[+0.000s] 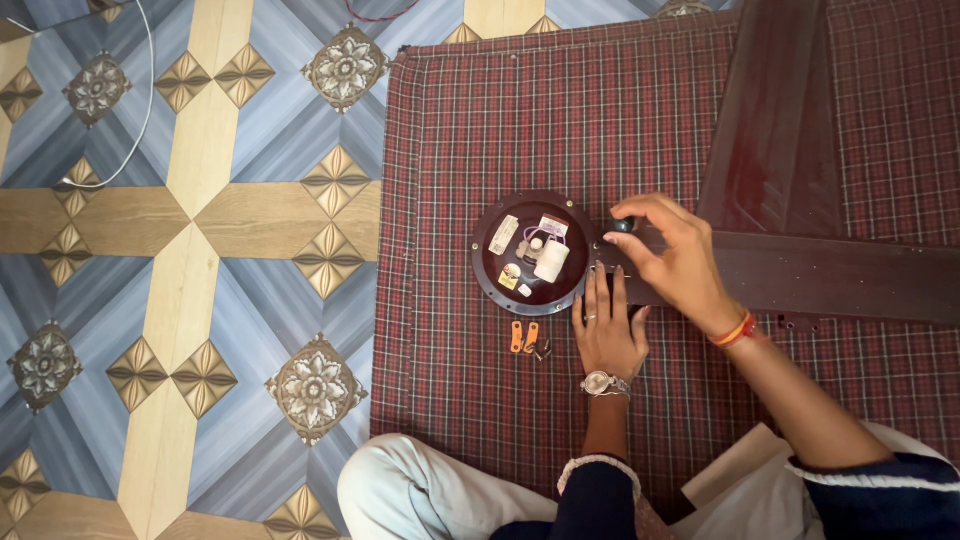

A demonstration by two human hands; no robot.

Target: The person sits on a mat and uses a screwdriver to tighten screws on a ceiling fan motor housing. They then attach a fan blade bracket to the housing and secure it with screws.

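- Two hands work a ceiling fan (535, 250): heavy, rigid motor hub.
- Left hand (607, 330) lies flat, fingers spread, pressing the blade (830, 280).
- Right hand (670, 250) pinches a dark knob (624, 225).
- Best held by the hub rim.

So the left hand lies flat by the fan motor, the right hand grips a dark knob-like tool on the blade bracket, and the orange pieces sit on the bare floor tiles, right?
Not quite. In the head view the orange pieces lie on the checked cloth, below the fan motor, not on tiles. The left hand and right hand are as you say.
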